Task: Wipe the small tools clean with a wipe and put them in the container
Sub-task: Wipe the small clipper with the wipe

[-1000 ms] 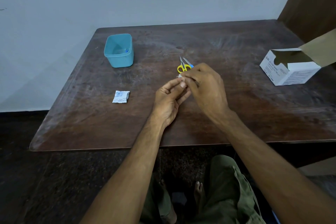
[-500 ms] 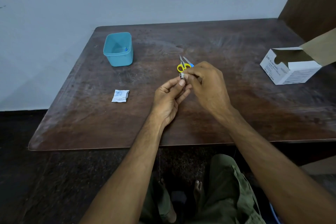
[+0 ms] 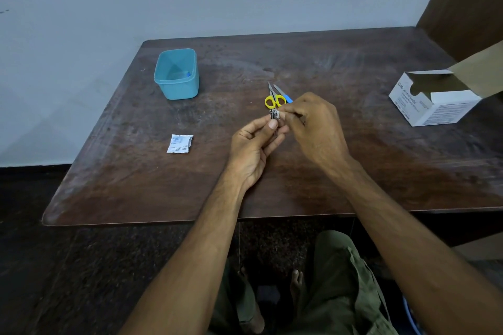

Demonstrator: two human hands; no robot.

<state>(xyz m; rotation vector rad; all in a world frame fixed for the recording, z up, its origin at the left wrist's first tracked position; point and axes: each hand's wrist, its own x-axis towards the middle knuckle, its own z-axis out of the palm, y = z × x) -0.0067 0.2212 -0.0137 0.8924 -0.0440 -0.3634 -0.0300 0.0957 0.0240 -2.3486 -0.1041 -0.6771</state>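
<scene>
Over the last second the small metal tool (image 3: 273, 115), seemingly a nail clipper, had emerged above the left hand (image 3: 254, 148), whose grip pinched it over the table (image 3: 353, 171). The right hand (image 3: 313, 128) pinched a white wipe (image 3: 278, 115) against it: wiping underway. The teal container (image 3: 177, 75) stood well apart.

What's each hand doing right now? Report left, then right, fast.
Left hand: closed, pinching a small metal tool.
Right hand: closed, pinching a white wipe against that tool.
</scene>
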